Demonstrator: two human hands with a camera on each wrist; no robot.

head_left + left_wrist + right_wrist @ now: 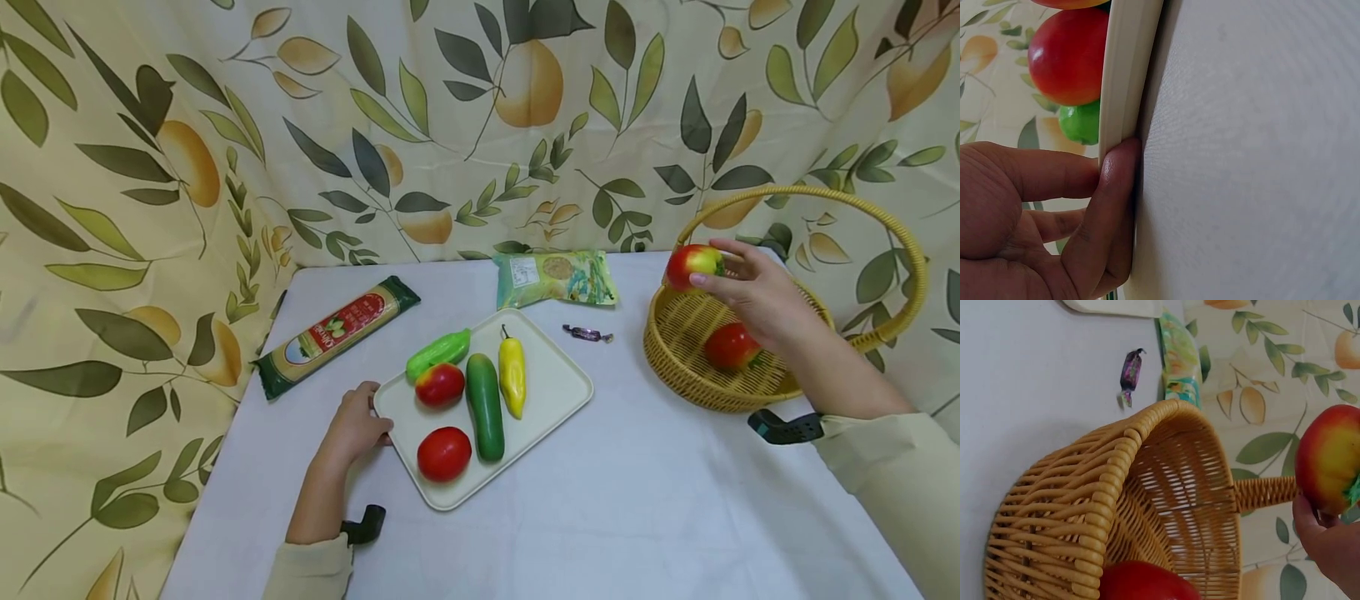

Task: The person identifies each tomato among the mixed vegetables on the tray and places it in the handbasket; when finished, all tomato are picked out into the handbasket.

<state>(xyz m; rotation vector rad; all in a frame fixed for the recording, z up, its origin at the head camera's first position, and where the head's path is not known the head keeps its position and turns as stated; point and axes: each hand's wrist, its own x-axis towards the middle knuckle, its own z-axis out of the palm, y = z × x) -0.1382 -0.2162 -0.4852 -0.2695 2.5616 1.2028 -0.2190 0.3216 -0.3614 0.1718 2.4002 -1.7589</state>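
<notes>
My right hand (pixel 772 296) holds a red-and-yellow apple (pixel 692 265) up over the wicker basket (pixel 678 379), its thumb and fingers around the fruit. Inside the basket lies a red fruit (pixel 729 346) with a bit of green. My left hand (pixel 356 425) pinches the left rim of a cream tray (pixel 551 392), thumb above and fingers beneath in the left wrist view. On the tray are a green pepper-like vegetable (pixel 438 354), another red-and-yellow apple (pixel 440 386), a tomato (pixel 444 454), a cucumber (pixel 486 408) and a yellow pepper (pixel 513 375).
A long green-and-gold packet (pixel 337 335) lies at the back left of the white-covered table (pixel 600 517). A green bag (pixel 557 279) is behind the tray, with a purple wrapped candy (pixel 587 333) nearby. The basket's tall handle (pixel 911 258) arches beside the right arm; patterned cloth hangs behind.
</notes>
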